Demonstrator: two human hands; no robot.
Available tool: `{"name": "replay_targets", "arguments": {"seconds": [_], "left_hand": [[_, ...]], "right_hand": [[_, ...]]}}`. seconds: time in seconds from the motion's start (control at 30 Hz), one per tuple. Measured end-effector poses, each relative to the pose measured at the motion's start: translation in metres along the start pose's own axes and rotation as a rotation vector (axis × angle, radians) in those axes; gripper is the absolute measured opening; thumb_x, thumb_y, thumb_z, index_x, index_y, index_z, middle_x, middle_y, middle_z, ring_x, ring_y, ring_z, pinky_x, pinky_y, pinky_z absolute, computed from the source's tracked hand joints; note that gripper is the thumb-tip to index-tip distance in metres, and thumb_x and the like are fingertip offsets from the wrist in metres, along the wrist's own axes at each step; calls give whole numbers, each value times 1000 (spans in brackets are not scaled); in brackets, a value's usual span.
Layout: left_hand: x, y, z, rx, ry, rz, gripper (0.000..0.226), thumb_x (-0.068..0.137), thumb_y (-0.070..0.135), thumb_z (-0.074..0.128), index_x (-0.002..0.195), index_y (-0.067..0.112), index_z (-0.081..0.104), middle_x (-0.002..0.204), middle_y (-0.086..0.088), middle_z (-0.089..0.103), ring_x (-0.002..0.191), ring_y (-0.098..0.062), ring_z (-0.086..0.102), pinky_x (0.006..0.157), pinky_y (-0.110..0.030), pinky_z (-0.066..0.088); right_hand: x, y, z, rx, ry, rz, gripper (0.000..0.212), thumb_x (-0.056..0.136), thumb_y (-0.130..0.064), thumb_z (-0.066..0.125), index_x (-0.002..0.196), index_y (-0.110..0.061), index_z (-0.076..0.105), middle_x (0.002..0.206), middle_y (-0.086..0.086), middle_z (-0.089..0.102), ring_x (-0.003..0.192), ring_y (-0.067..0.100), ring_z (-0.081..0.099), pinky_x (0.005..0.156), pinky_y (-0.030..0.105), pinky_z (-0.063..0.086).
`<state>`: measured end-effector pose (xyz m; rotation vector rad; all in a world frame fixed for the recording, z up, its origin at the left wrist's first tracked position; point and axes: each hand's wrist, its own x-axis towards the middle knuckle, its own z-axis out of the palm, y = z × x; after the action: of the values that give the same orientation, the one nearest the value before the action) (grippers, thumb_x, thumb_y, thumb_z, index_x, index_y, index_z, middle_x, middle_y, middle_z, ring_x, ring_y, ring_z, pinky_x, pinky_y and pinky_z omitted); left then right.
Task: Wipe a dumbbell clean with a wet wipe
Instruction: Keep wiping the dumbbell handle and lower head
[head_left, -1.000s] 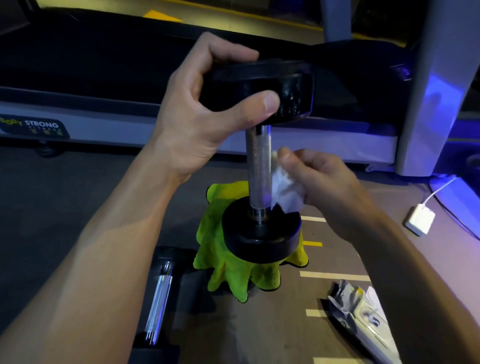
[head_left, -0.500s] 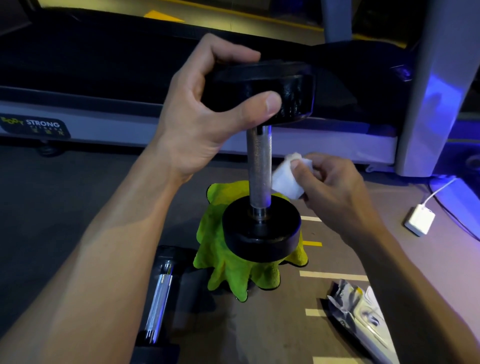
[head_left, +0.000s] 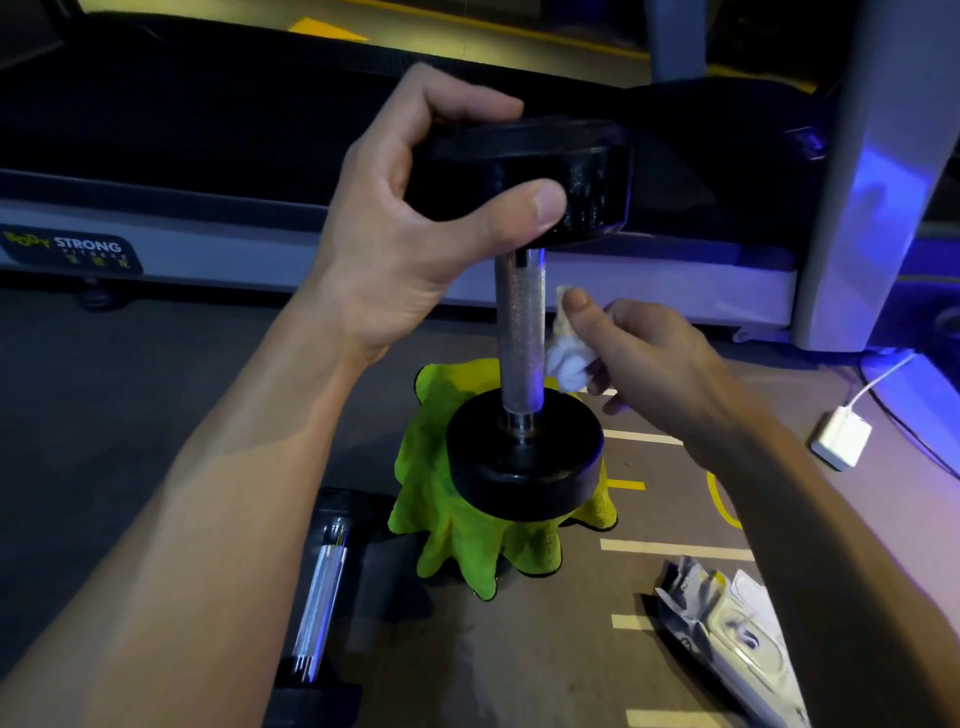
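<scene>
A black dumbbell (head_left: 522, 332) with a knurled metal handle stands upright, its lower head on a lime-green cloth (head_left: 441, 530) on the floor. My left hand (head_left: 410, 223) grips the upper head, thumb across its front edge. My right hand (head_left: 660, 364) pinches a crumpled white wet wipe (head_left: 569, 358) and holds it against the right side of the handle.
A second dumbbell (head_left: 319, 608) lies on the floor at lower left. A wet wipe packet (head_left: 727, 629) lies at lower right. A white charger (head_left: 841, 439) with its cable sits at right. A treadmill (head_left: 208, 156) runs across the back, with a grey upright post (head_left: 862, 182) at right.
My right hand pulled the wipe a little off the handle half a second ago and now holds it against the handle again, higher up. The left hand and dumbbell stayed put.
</scene>
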<state>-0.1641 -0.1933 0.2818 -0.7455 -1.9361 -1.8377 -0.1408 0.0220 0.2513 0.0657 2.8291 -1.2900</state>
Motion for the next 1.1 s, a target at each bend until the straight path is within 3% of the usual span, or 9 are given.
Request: {"name": "replay_targets", "arguments": {"seconds": [0.07,0.17,0.3,0.57,0.67,0.77,0.93,1.03,1.1], "left_hand": [[-1,0,1,-6,0,-5,46,83,30,81,118,12,58,114,5,63,105,-5,63,92,-26,52],[0,0,1,-8,-1,-5,46,83,30,81,118,12,58,114,3,62,105,-5,63,91,-26,52],[0,0,1,-6,1,-4,45,83,31,81,117,13,58,114,4,62,104,-5,62,91,-26,51],[-1,1,1,-8,-2,-8,44,82,31,82,116,16,58,116,2,63,107,-8,64,93,-29,54],[-1,2,0,-10,-2,-10,44,82,31,82,116,17,58,116,3,63,107,-9,64,93,-32,55],[-1,2,0,-6,4,-9,44,82,31,82,116,15,58,115,3,63,107,-9,64,94,-31,54],[-2,2,0,8,0,-5,46,82,31,83,117,14,58,116,2,64,110,-15,65,98,-40,57],[-2,3,1,7,-3,-3,47,82,30,83,118,13,58,116,3,63,109,-14,65,97,-36,56],[-2,3,1,5,-1,-7,48,82,31,83,118,12,58,115,2,63,108,-13,64,96,-34,55]], "right_hand": [[2,-1,1,-33,5,-3,54,99,-60,48,84,-11,64,81,11,72,81,31,67,76,50,60],[3,-2,-1,-218,82,-100,40,100,-48,56,80,-14,59,68,-2,63,65,6,56,57,14,42],[5,-5,-3,-303,158,-184,41,91,-30,73,59,-21,48,43,-10,48,51,-18,48,47,7,34],[8,-10,5,-169,124,-154,18,87,-34,75,90,-18,68,73,-13,67,69,0,62,57,13,44],[-4,-7,8,-103,18,-175,8,92,-24,66,99,-23,67,81,-4,74,76,12,70,69,35,57],[-20,-1,2,-85,-114,-251,33,91,-9,55,115,-28,65,93,-7,73,85,12,68,73,38,54],[-28,3,-6,136,-228,-207,46,77,-5,48,113,-23,70,97,8,77,90,37,70,85,65,55],[-28,-1,-7,319,-362,-153,44,84,10,45,112,-12,71,103,15,77,88,31,71,85,50,55],[-33,-1,-13,483,-497,-56,47,82,6,44,117,-9,72,115,15,76,107,26,72,101,41,52]]}}
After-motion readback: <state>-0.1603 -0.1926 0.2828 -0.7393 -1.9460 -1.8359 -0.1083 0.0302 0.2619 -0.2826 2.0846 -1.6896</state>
